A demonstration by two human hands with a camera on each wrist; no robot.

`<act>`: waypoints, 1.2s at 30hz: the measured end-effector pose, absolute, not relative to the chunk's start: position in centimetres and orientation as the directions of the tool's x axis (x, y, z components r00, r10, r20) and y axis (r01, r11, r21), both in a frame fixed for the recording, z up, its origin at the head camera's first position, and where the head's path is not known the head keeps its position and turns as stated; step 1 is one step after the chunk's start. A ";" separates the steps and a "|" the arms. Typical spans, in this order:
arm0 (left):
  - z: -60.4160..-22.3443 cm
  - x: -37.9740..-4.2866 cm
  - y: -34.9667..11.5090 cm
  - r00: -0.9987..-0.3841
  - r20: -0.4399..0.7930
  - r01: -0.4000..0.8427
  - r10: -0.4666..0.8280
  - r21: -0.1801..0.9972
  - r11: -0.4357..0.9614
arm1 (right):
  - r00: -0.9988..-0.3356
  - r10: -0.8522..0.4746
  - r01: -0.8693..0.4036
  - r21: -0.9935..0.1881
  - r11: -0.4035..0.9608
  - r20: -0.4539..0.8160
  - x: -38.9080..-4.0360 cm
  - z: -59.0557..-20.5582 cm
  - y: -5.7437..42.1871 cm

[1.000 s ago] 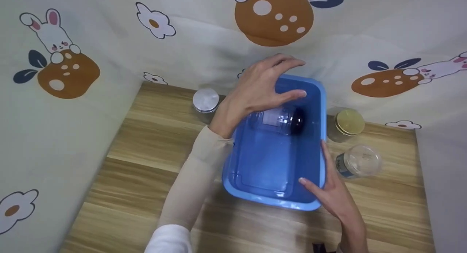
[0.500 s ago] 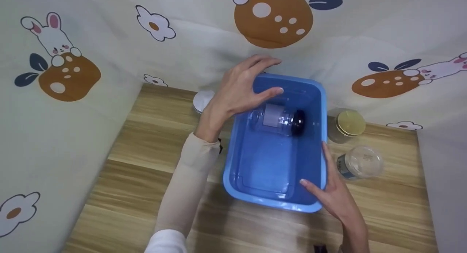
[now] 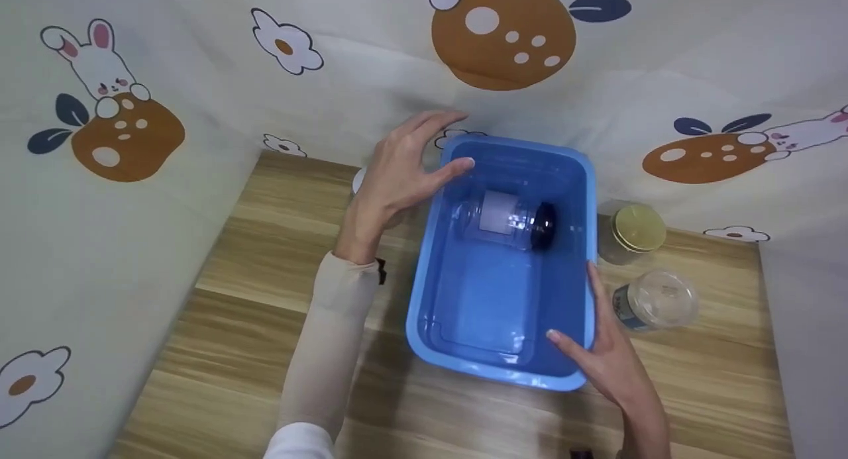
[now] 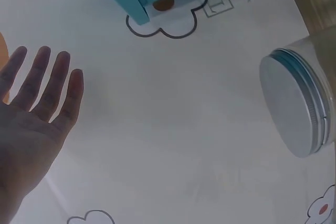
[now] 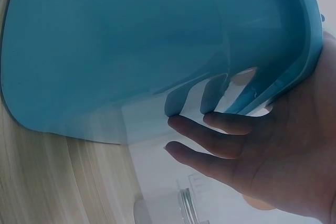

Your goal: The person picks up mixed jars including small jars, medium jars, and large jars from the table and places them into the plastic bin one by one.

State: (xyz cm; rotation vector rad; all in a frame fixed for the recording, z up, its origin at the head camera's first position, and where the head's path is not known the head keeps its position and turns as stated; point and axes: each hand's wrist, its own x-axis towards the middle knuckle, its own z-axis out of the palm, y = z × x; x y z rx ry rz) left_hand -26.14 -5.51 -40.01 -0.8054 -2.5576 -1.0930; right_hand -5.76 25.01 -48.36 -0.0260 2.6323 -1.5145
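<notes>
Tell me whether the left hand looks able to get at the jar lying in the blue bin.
Probably yes: the left hand is empty and close to the blue bin, whose top is open, and nothing visible covers the jar.

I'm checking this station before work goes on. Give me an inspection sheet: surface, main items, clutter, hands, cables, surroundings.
Surface: wood-grain table.
Main items: blue tub, open side up; inside, a dark-lidded jar on its side, with a pale label.
Clutter: silver-lidded jar left of the tub; gold-lidded jar and labelled clear jar to its right; a dark object, cut off at the near edge, unidentifiable.
Left hand: by the tub's far left corner, holding nothing.
Right hand: grips the tub's right rim, thumb inside, other fingers outside.
Cables: nothing seen.
Surroundings: pale cloth printed with rabbits, orange fruit and flowers.
</notes>
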 end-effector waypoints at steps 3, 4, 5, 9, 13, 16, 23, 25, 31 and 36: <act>-40.4 -26.3 -5.9 -0.821 0.430 0.570 0.376 0.592 0.569 | -0.995 -0.066 0.034 -0.868 0.496 -0.077 -5.8 -48.4 25.1; -40.5 -26.3 -6.1 -0.821 0.434 0.571 0.371 0.593 0.568 | -0.995 -0.065 0.032 -0.870 0.492 -0.074 -5.8 -48.4 25.1; -40.6 -26.4 -6.2 -0.821 0.438 0.570 0.366 0.596 0.565 | -0.995 -0.065 0.033 -0.872 0.488 -0.074 -5.8 -48.4 25.1; -41.2 -26.6 -6.7 -0.818 0.458 0.574 0.348 0.597 0.561 | -0.995 -0.065 0.035 -0.881 0.472 -0.074 -5.7 -48.4 25.1; -41.9 -26.6 -7.5 -0.836 0.447 0.545 0.318 0.610 0.575 | -0.995 -0.068 0.035 -0.883 0.468 -0.076 -5.7 -48.4 25.2; -42.8 -26.7 -8.0 -0.846 0.439 0.529 0.304 0.618 0.581 | -0.995 -0.070 0.027 -0.880 0.474 -0.068 -5.8 -48.4 25.2; -44.5 -27.3 -9.1 -0.852 0.429 0.521 0.300 0.643 0.561 | -0.995 -0.069 0.026 -0.862 0.505 -0.071 -5.8 -48.4 25.0; -44.8 -27.4 -9.3 -0.854 0.425 0.519 0.301 0.649 0.556 | -0.994 -0.065 0.040 -0.863 0.503 -0.084 -5.7 -48.4 25.0; -45.6 -27.4 -9.9 -0.877 0.392 0.479 0.278 0.673 0.564 | -0.994 -0.059 0.056 -0.872 0.486 -0.097 -5.6 -48.3 25.1; -46.6 -27.2 -10.9 -0.886 0.393 0.461 0.245 0.692 0.555 | -0.994 -0.074 0.037 -0.874 0.484 -0.083 -5.6 -48.4 25.0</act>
